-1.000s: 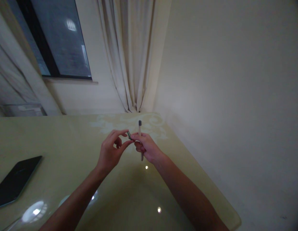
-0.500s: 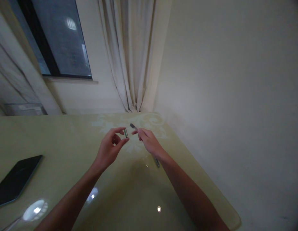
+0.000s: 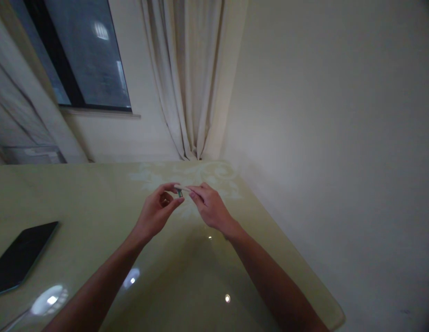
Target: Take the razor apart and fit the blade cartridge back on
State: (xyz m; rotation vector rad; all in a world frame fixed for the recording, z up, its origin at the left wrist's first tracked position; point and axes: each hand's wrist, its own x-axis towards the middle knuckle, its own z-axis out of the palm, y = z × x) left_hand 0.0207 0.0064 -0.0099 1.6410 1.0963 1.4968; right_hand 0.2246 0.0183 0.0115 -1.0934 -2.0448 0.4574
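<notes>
**Held above a glossy tabletop [image 3: 97, 198]: small green piece [image 3: 180, 193] and slim pale tool [image 3: 184, 188]**

Filling the right side, plain pale wall [image 3: 321, 115]. Below and leftward, yellow-green surface with white scrollwork near the far edge, mirroring bright lights. Beyond that edge, 2 cream drapes: middle curtain [image 3: 187, 69], gathered at its foot, and left curtain [image 3: 24, 87], slanting beside a dark-framed window [image 3: 86, 55]. Reaching in from below and hiding strips of the surface, left forearm [image 3: 100, 279] and right forearm [image 3: 273, 276]. At far left, lying flat and cut off by the view's edge, dark flat device [image 3: 22, 256].

Near the middle, 2 hands: left hand [image 3: 155, 210] curled, pinching the small green piece upright between thumb and finger; right hand [image 3: 211, 206] gripping the slim pale tool, covering much of it. Crossing the piece's upper end, the tool's exposed part; contact too small to tell.
</notes>
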